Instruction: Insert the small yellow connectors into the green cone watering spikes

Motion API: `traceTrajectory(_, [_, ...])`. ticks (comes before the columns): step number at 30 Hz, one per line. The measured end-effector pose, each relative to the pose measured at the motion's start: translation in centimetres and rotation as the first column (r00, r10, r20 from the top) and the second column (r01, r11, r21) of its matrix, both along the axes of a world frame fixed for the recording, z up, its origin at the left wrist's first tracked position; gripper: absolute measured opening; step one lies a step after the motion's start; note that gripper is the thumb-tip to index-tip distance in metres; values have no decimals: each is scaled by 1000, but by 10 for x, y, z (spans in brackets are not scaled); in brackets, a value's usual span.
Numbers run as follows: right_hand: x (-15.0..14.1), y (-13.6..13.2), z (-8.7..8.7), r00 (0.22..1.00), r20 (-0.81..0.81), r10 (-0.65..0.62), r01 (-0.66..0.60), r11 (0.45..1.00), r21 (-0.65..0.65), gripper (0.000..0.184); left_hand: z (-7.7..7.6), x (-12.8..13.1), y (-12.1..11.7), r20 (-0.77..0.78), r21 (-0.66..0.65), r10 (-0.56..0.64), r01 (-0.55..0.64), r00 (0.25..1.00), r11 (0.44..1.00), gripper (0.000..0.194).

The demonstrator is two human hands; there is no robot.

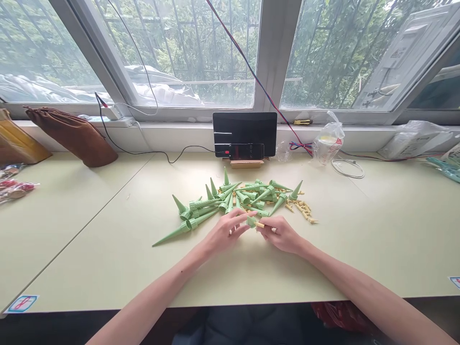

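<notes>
My left hand [225, 230] pinches a small green plastic piece [250, 221], seen end-on, between thumb and fingers. Right beside it, my right hand [282, 234] has its fingers closed at a short pale-yellow peg [259, 224]. The peg's inner end meets the green piece; whether it sits inside cannot be made out. Just beyond both hands lies a heap of green cone-shaped plastic spikes [201, 211] with ribbed collars, some standing point up. More yellow pegs [304, 210] are scattered at the heap's right side.
A black tablet [245, 129] leans at the window sill with a phone [246, 151] before it on a cardboard stand [247, 164]. A brown pouch [77, 136] stands at the left. Toward the back right are a plastic bag with a cup [328, 141] and a coiled white cable [348, 168].
</notes>
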State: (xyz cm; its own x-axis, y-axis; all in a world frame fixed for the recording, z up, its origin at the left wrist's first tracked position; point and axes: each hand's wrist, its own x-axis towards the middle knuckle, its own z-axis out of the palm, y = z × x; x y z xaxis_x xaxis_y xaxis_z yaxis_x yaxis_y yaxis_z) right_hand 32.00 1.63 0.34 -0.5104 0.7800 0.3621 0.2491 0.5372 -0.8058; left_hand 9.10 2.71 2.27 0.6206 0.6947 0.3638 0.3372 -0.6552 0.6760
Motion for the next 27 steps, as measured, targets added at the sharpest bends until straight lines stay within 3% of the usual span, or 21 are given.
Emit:
traceTrajectory(5, [1,1,1,999,21,-43,42,998,49,33,6,3,-2,48,-168,113,-103,992,980,31])
traceTrajectory(11, [3,2,1,996,84,-31,17,986,165,40,10,4,-1,112,-517,222,-134,969,845,37])
traceTrajectory(21, [4,2,0,987,161,-17,-27,964,264,31,17,5,-3,112,-723,48,48,993,690,53])
traceTrajectory(27, [5,3,-2,986,165,-8,-37,963,268,26,19,3,-2,145,-739,-5,112,989,665,50])
